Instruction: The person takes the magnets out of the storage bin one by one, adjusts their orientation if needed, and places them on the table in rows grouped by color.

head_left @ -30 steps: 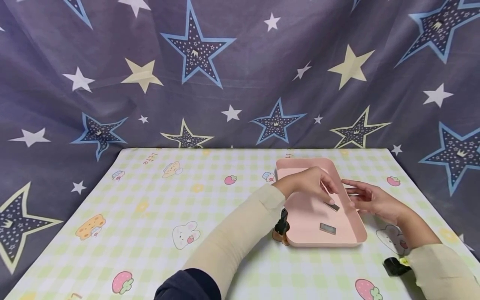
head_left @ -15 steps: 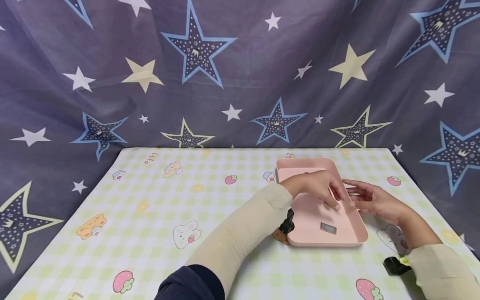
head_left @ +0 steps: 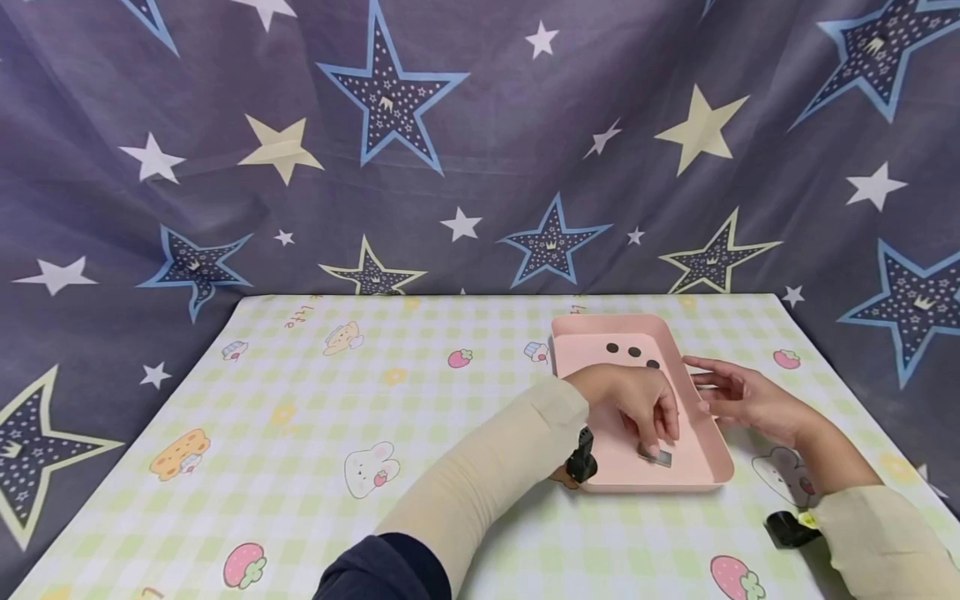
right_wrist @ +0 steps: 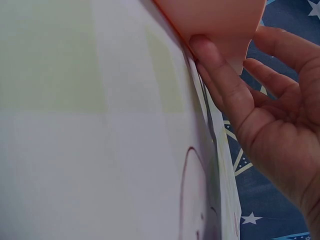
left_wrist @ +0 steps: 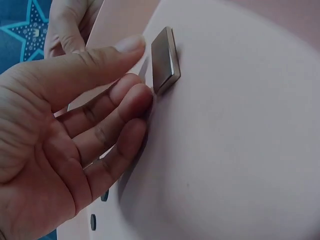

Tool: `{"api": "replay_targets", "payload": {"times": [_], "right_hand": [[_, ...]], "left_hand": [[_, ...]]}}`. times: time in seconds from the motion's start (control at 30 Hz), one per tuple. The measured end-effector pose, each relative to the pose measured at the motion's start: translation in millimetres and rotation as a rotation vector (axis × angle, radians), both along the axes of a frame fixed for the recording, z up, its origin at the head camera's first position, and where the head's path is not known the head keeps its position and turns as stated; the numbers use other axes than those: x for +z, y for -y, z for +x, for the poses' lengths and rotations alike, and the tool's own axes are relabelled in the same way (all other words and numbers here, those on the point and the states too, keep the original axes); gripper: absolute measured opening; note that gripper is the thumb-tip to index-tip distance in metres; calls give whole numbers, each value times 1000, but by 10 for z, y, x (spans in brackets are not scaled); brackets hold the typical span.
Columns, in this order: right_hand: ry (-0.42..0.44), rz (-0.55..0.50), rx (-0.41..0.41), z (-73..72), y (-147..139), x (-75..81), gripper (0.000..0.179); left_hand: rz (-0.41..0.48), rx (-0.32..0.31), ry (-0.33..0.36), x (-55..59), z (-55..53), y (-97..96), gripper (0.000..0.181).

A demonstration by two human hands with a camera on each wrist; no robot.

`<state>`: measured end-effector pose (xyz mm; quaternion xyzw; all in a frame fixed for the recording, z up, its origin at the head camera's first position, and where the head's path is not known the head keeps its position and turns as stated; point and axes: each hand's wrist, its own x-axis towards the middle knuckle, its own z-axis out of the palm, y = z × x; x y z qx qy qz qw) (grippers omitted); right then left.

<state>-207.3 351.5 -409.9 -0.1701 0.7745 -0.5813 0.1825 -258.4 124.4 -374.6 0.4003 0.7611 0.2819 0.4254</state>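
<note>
A pink tray (head_left: 693, 479) stands at the right of the table in the head view. My left hand (head_left: 643, 402) reaches into it, with loosely bent fingers at a small rectangular metallic block (head_left: 662, 458). In the left wrist view the block (left_wrist: 162, 60) lies just beyond the thumb and fingertips, which are not closed round it; contact is hard to tell. Several small black discs (head_left: 634, 352) lie in a row toward the tray's far end. Outside the right wall, my right hand (head_left: 750, 404) rests its fingers against the tray (right_wrist: 220, 20), fingers extended and slightly bent.
A checked cloth with cartoon prints (head_left: 300, 483) covers the table. Behind it hangs a dark curtain with stars (head_left: 480, 150). Black wrist cameras sit by the left wrist (head_left: 581, 458) and the right wrist (head_left: 787, 529).
My left hand has moved toward the tray's near end, to the metallic block there, uncovering black discs. A second block, seen earlier under its fingertips, is out of sight. The right hand stays put.
</note>
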Motion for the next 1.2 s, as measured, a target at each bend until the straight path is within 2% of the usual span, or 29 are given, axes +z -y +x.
{"api": "replay_targets", "payload": {"times": [0.17,0.33,0.43,0.57,0.8,0.97,1.2], "right_hand": [[2,-17,-1,-1,-5,2,70],[3,-49,17,-3,-7,8,67],[-6,-42,18,-7,-10,-5,67],[-9,-31,20,-9,-10,-15,69],[-2,-37,19,1,-10,-3,68],[-5,-60,31,11,-1,7,66],[-8,-55,22,15,9,12,66]], "left_hand": [[-34,-57,-23,18,50,-17,30],[-98,-95,-151,4,79,-32,27],[-122,-96,-200,3,82,-25,24],[-118,-92,-208,3,72,0,18],[-95,-69,-254,-21,47,28,18],[-100,-82,-284,-48,43,36,14],[-129,-131,-312,-44,49,35,12]]}}
